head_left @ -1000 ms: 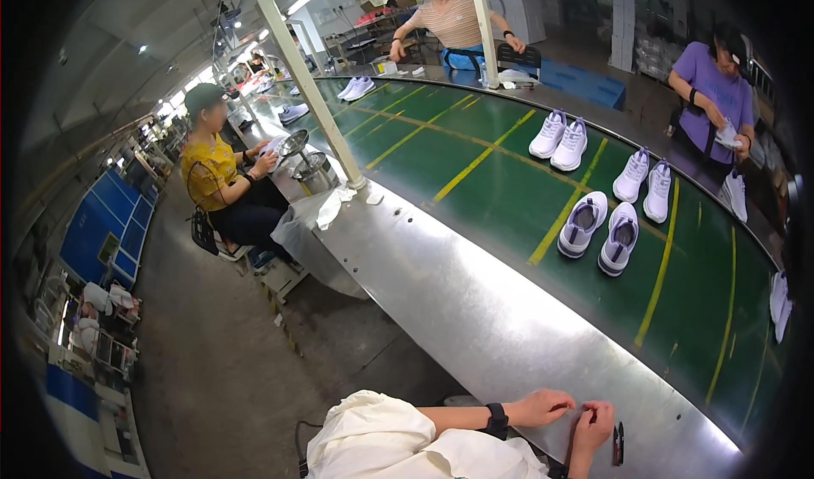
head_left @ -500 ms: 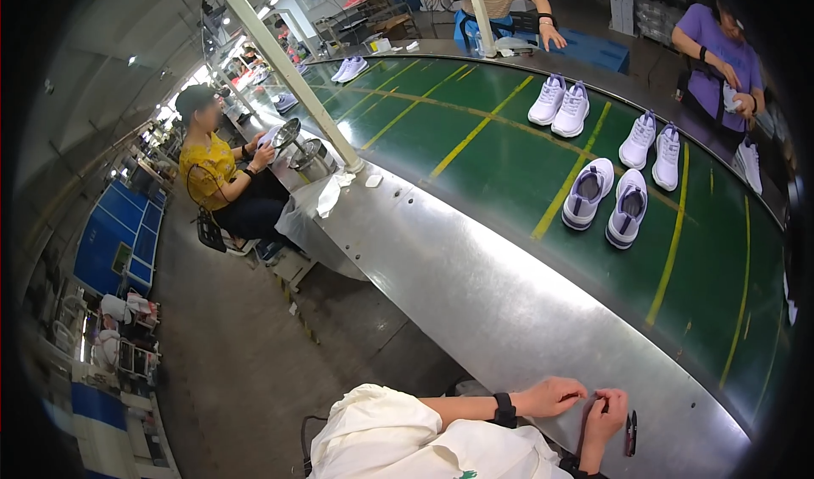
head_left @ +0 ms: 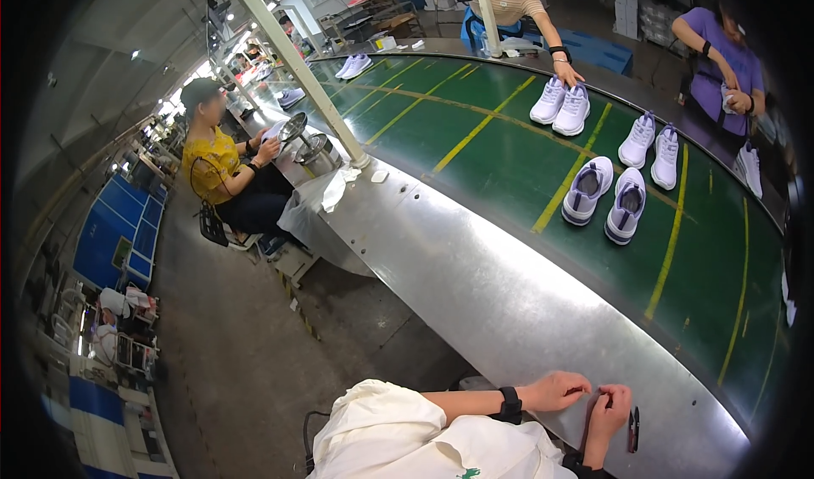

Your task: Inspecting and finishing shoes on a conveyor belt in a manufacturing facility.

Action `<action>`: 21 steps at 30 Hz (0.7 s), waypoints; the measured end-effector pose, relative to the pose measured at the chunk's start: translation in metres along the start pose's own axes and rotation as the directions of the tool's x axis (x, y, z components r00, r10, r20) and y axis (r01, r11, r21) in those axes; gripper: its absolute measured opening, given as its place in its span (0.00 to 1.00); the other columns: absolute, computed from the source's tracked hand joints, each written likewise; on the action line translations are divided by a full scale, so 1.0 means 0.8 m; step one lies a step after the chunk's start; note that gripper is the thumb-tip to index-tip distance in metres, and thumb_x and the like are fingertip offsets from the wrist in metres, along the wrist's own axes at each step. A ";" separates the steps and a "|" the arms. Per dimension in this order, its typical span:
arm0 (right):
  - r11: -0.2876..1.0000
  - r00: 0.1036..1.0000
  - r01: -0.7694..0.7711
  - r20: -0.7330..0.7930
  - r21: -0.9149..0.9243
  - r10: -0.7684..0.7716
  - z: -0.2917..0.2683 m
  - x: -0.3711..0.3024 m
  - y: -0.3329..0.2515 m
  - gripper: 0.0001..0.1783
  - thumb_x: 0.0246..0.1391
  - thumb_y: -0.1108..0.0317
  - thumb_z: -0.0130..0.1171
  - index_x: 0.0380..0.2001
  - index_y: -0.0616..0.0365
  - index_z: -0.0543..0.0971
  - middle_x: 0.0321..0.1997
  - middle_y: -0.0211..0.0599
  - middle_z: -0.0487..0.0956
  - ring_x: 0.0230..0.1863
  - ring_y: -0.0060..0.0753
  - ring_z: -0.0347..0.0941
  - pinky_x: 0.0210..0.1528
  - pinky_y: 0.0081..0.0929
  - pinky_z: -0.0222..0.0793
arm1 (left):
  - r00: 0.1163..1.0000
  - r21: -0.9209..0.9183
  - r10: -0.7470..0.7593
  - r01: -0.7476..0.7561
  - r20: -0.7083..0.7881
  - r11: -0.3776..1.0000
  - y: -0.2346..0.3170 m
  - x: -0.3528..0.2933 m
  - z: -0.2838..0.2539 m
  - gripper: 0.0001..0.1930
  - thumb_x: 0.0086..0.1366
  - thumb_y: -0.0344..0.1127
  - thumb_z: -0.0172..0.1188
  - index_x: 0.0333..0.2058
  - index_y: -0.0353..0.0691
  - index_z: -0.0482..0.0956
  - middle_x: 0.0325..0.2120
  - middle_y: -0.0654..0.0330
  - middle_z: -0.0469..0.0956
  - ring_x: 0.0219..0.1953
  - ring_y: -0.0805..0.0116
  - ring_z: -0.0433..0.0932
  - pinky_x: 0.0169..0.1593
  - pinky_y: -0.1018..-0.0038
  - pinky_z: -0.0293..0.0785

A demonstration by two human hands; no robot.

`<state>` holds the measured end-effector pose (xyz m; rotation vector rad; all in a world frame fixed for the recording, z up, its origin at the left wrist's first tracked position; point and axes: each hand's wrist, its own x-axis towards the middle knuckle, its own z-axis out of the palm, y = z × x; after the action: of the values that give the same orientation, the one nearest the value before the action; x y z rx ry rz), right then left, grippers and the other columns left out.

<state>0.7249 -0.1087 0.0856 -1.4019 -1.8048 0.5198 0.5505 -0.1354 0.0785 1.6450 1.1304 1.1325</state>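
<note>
My left hand rests at the near edge of the metal ledge, its fingers curled and pinched together. Close to its fingertips, my right hand is closed too, with a small gap between the two hands. Anything in either hand is hidden or too small to make out. Right beside my right hand lies a dark pen-like tool. Farther off on the green conveyor belt stand white and purple sneakers: a pair with heels toward me, a pair to its upper right, and a pair farther back.
The bare metal ledge runs along the belt. A post, a metal canister and a white cloth stand or lie at its left. A seated person in yellow works there; two people stand across the belt.
Across the belt, the person in the striped top has reached down and touches the farther pair of sneakers. My hands stay nearly where they were, still closed; the view has shifted slightly.
</note>
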 end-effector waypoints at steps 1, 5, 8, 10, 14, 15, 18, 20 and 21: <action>1.000 1.000 0.004 0.003 -0.001 -0.004 -0.001 -0.001 0.001 0.05 0.42 0.81 0.51 0.23 0.60 0.74 0.29 0.38 0.72 0.32 0.39 0.72 0.34 0.31 0.67 | 1.000 -0.006 -0.008 0.008 0.001 1.000 0.001 0.000 0.001 0.08 0.60 0.26 0.54 0.38 0.37 0.76 0.29 0.55 0.77 0.27 0.61 0.75 0.32 0.70 0.70; 1.000 1.000 -0.005 -0.002 0.001 0.005 0.000 -0.003 0.011 0.05 0.42 0.80 0.51 0.23 0.60 0.74 0.29 0.38 0.72 0.32 0.39 0.71 0.35 0.31 0.67 | 0.999 0.011 -0.034 0.034 0.027 0.999 0.002 0.001 0.002 0.08 0.60 0.27 0.54 0.39 0.37 0.76 0.29 0.56 0.77 0.26 0.63 0.74 0.32 0.72 0.70; 1.000 1.000 0.004 0.000 -0.005 -0.004 -0.002 -0.003 0.014 0.05 0.42 0.80 0.51 0.23 0.60 0.74 0.29 0.38 0.72 0.32 0.39 0.71 0.34 0.31 0.67 | 0.999 -0.016 -0.032 0.033 0.024 0.999 0.002 0.002 0.005 0.08 0.60 0.27 0.54 0.39 0.37 0.76 0.29 0.56 0.77 0.26 0.63 0.74 0.32 0.72 0.70; 1.000 1.000 0.007 0.001 -0.003 -0.007 -0.005 -0.002 0.015 0.05 0.42 0.80 0.51 0.24 0.60 0.74 0.29 0.38 0.72 0.32 0.39 0.71 0.35 0.31 0.67 | 0.999 -0.020 -0.031 0.031 0.023 0.999 0.003 0.003 0.007 0.08 0.59 0.27 0.54 0.39 0.37 0.76 0.29 0.56 0.77 0.26 0.63 0.74 0.32 0.72 0.70; 1.000 1.000 0.016 0.000 -0.016 -0.016 -0.007 -0.004 0.016 0.05 0.42 0.80 0.51 0.24 0.60 0.75 0.30 0.38 0.72 0.32 0.39 0.71 0.34 0.31 0.67 | 0.999 -0.023 -0.032 0.033 0.030 0.999 0.003 0.004 0.010 0.09 0.59 0.27 0.54 0.39 0.37 0.76 0.28 0.56 0.77 0.26 0.63 0.74 0.33 0.71 0.70; 1.000 1.000 0.020 -0.001 -0.017 -0.020 -0.007 -0.004 0.017 0.05 0.42 0.80 0.51 0.24 0.60 0.75 0.30 0.38 0.72 0.32 0.39 0.71 0.34 0.31 0.67 | 0.999 -0.022 -0.028 0.029 0.027 0.999 0.002 0.004 0.011 0.09 0.59 0.27 0.54 0.39 0.37 0.76 0.28 0.56 0.77 0.26 0.63 0.74 0.33 0.71 0.70; 1.000 1.000 0.015 -0.019 -0.013 -0.015 -0.008 -0.006 0.020 0.06 0.41 0.79 0.51 0.23 0.58 0.75 0.29 0.36 0.72 0.31 0.40 0.71 0.31 0.33 0.65 | 0.998 0.000 -0.039 0.040 0.040 0.999 0.002 0.005 0.015 0.08 0.59 0.27 0.54 0.39 0.36 0.76 0.28 0.55 0.77 0.26 0.62 0.74 0.33 0.71 0.70; 1.000 1.000 0.020 -0.022 -0.017 -0.021 -0.009 -0.007 0.022 0.06 0.41 0.79 0.51 0.23 0.58 0.75 0.29 0.36 0.72 0.31 0.40 0.71 0.31 0.33 0.65 | 1.000 -0.018 -0.018 0.018 0.024 1.000 0.002 0.005 0.017 0.08 0.59 0.27 0.54 0.38 0.37 0.76 0.28 0.55 0.77 0.26 0.61 0.74 0.33 0.70 0.70; 1.000 0.999 0.022 -0.024 -0.018 -0.022 -0.009 -0.007 0.024 0.06 0.41 0.79 0.51 0.23 0.58 0.75 0.29 0.36 0.72 0.31 0.40 0.71 0.31 0.33 0.65 | 1.000 -0.018 -0.016 0.016 0.024 1.000 0.002 0.005 0.018 0.08 0.59 0.27 0.54 0.38 0.37 0.76 0.28 0.55 0.77 0.26 0.61 0.74 0.33 0.70 0.70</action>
<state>0.7428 -0.1093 0.0743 -1.3931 -1.8077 0.4752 0.5654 -0.1342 0.0772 1.6287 1.1134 1.1072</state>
